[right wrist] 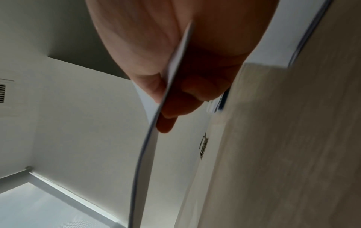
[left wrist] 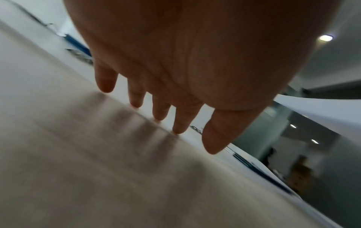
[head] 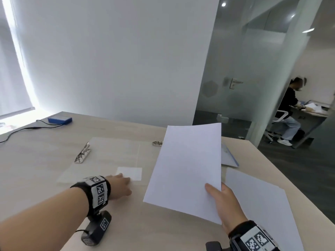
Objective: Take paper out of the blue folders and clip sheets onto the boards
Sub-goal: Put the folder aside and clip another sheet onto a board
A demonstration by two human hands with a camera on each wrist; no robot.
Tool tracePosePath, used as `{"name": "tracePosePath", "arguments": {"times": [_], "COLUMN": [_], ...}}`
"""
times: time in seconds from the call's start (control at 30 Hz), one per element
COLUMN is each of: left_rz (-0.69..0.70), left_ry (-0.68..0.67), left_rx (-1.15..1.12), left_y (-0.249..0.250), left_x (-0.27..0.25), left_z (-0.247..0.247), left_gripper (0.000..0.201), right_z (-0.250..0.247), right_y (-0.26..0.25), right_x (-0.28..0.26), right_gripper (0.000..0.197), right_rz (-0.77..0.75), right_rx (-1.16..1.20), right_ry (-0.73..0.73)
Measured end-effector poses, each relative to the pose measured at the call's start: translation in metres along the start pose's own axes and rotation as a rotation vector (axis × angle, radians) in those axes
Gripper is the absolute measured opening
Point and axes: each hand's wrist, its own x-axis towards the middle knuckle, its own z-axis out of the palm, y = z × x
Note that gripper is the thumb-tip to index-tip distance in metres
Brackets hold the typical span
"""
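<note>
The step in hand looks like carrying paper to a board. The right hand [head: 223, 201] pinches a sheet of paper [head: 186, 167] by its near right corner, thumb on top and fingers beneath, holding it lifted and tilted above the desk [head: 45, 160]. The left hand [head: 120, 186] lies flat with straight fingers at the near edge of the clear board [head: 101, 160] on the left — holding nothing.

Next, I judge, the sheet's edge must go under that board's metal clip [head: 83, 153], at its far left, which the left hand would have to press open.

Counted: two metal clips in view, the second [head: 157, 143] peeking out behind the lifted sheet — so probably two boards; one blue folder [head: 229, 156] at the far right; one more sheet [head: 262, 205] lying at the near right.
</note>
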Motion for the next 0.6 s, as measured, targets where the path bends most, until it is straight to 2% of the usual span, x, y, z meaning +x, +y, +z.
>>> {"name": "tracePosePath", "arguments": {"times": [0.07, 0.17, 0.3, 0.4, 0.5, 0.53, 0.6], "left_rz": [0.062, 0.140, 0.250, 0.279, 0.179, 0.159, 0.082], "left_ry": [-0.083, -0.077, -0.097, -0.109, -0.060, -0.003, 0.186], "left_rx": [0.217, 0.276, 0.226, 0.030, -0.442, -0.587, -0.757], "left_y": [0.010, 0.024, 0.004, -0.009, -0.031, -0.042, -0.068], "left_x": [-0.027, -0.065, -0.085, -0.099, -0.106, -0.106, -0.101], "left_z": [0.001, 0.008, 0.031, 0.035, 0.022, 0.015, 0.001], "left_gripper": [0.056, 0.054, 0.064, 0.061, 0.035, 0.026, 0.023], "right_z": [0.013, 0.034, 0.063, 0.086, 0.109, 0.115, 0.128], "right_y": [0.000, -0.003, -0.003, 0.002, 0.008, 0.011, 0.015], "right_x": [0.004, 0.009, 0.016, 0.020, 0.021, 0.022, 0.023], "right_gripper": [0.020, 0.019, 0.017, 0.017, 0.018, 0.018, 0.018], "right_rz": [0.011, 0.020, 0.031, 0.044, 0.063, 0.067, 0.079], "right_rx": [0.010, 0.031, 0.048, 0.032, 0.013, 0.002, -0.020], "right_ry": [-0.002, -0.012, -0.025, -0.061, -0.100, -0.113, -0.142]}}
